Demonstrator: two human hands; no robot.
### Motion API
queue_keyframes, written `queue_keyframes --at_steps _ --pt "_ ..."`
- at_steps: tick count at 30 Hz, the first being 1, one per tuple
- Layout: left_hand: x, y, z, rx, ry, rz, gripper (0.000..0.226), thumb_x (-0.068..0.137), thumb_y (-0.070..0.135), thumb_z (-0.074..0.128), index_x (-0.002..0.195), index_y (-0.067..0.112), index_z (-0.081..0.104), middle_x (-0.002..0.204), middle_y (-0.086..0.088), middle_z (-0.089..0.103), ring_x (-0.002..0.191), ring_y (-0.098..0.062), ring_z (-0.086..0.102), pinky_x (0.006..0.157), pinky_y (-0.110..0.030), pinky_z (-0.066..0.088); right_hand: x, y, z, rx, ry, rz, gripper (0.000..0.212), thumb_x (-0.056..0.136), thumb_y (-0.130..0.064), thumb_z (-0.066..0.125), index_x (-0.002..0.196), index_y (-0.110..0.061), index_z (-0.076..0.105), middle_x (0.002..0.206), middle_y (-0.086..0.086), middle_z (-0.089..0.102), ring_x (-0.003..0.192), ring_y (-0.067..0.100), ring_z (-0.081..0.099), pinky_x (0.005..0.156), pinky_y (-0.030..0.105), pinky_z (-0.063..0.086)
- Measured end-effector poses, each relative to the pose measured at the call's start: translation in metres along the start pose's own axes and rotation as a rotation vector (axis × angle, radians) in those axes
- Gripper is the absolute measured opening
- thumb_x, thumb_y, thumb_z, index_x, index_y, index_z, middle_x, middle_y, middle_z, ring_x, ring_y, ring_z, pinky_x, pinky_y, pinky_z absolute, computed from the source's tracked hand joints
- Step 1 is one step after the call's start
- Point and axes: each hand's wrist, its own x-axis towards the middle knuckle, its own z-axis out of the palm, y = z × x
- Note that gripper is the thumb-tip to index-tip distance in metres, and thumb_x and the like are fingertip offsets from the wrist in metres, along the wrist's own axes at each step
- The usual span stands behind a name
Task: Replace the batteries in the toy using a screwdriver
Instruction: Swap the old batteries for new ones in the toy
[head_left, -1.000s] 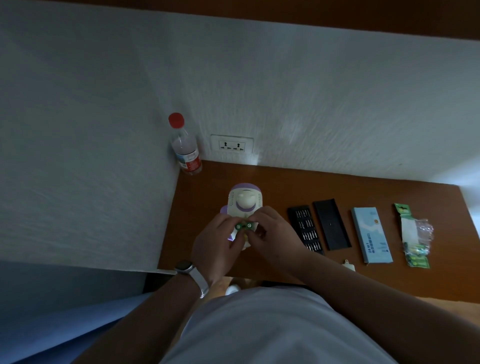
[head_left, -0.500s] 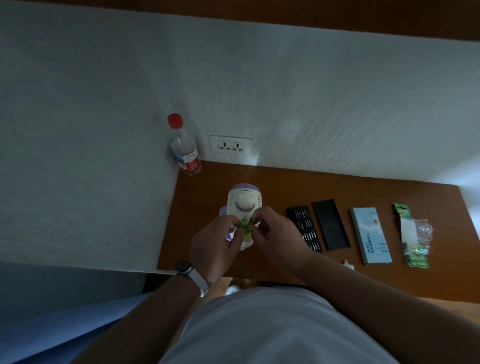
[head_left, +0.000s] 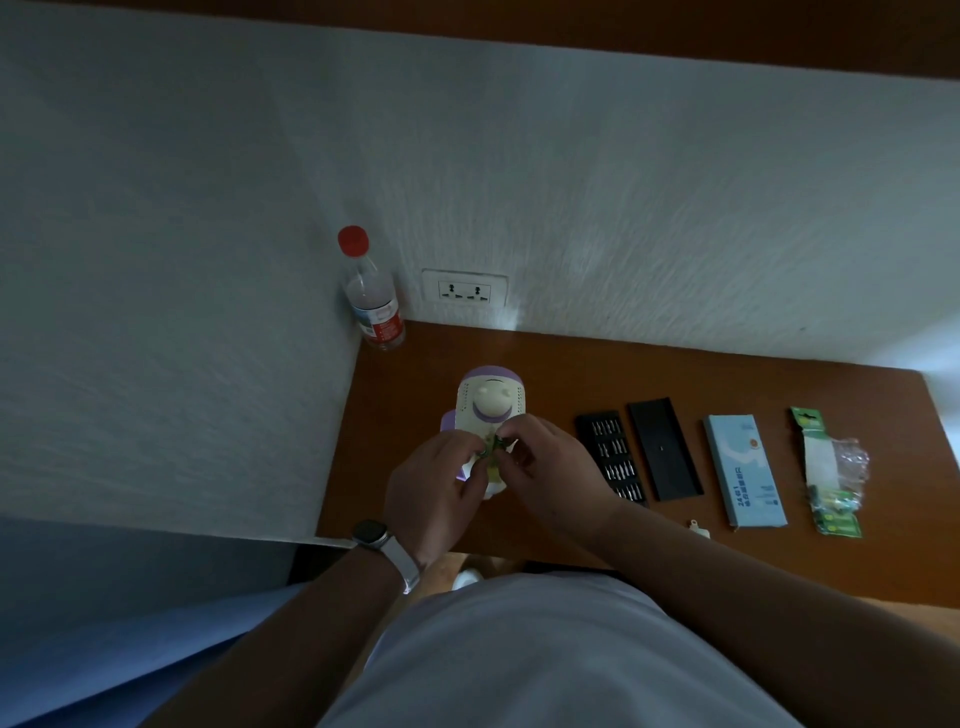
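A cream and purple toy (head_left: 492, 401) lies on the brown desk (head_left: 727, 379), left of centre. Over its near end, my left hand (head_left: 435, 488) and my right hand (head_left: 548, 473) meet, and their fingertips pinch small green batteries (head_left: 491, 448) between them. The toy's lower half is hidden under my hands. A black tray of screwdriver bits (head_left: 613, 458) lies just right of my right hand, with its black lid (head_left: 665, 449) beside it. No screwdriver handle shows.
A red-capped water bottle (head_left: 371, 291) stands in the back left corner by a wall socket (head_left: 464, 289). To the right lie a light blue box (head_left: 744, 470), an opened green battery pack (head_left: 826, 470) and a small cream cover piece (head_left: 697, 526).
Both hands have drawn closer together over the toy's near end. The green batteries, plainly seen between the fingers a second ago, are now mostly covered by the fingertips.
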Motion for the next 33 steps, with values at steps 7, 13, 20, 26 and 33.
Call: queue_keyframes --at_steps 7,13,20,26,33 --pt "0.001 0.002 0.0 -0.025 -0.005 -0.027 0.025 0.092 0.033 0.053 0.097 0.013 0.068 0.087 0.001 0.069 0.073 -0.016 0.064 0.059 -0.018 0.043 -0.001 0.0 -0.002 0.014 0.004 0.058 0.022 0.092 -0.018 0.062 0.114 -0.015 0.064 0.094 -0.012 0.054 0.076 0.007 0.052 0.063 0.021 0.045" --pt "-0.001 0.002 0.001 -0.015 -0.006 -0.022 0.025 0.091 0.033 0.053 0.098 0.012 0.067 0.088 -0.001 0.069 0.074 -0.017 0.066 0.058 -0.02 0.047 -0.005 -0.001 -0.003 0.036 -0.046 0.103 0.028 0.091 -0.019 0.065 0.119 -0.014 0.062 0.09 -0.016 0.047 0.072 -0.005 0.047 0.06 0.009 0.035" --pt "-0.001 0.001 0.001 -0.015 0.006 0.01 0.021 0.091 0.03 0.054 0.098 0.013 0.064 0.087 -0.003 0.068 0.072 -0.019 0.065 0.056 -0.02 0.046 -0.001 0.003 0.0 -0.002 -0.039 0.121 0.016 0.084 -0.008 0.066 0.092 -0.016 0.055 0.093 -0.008 0.046 0.075 0.007 0.046 0.061 0.015 0.037" --pt "-0.001 0.001 0.002 -0.012 -0.007 0.012 0.025 0.092 0.031 0.054 0.098 0.011 0.068 0.088 -0.003 0.068 0.075 -0.019 0.065 0.063 -0.019 0.045 0.002 0.006 0.01 0.014 -0.066 0.042 0.02 0.079 0.001 0.064 0.097 -0.008 0.065 0.1 -0.002 0.051 0.088 0.012 0.051 0.072 0.016 0.043" --pt "0.0 0.001 0.0 -0.046 -0.042 -0.044 0.03 0.091 0.034 0.053 0.107 0.013 0.068 0.092 -0.001 0.07 0.078 -0.019 0.065 0.061 -0.022 0.048 0.005 0.008 0.012 0.018 -0.072 0.064 0.024 0.082 -0.002 0.064 0.105 -0.008 0.064 0.104 0.004 0.058 0.086 0.013 0.051 0.068 0.015 0.037"
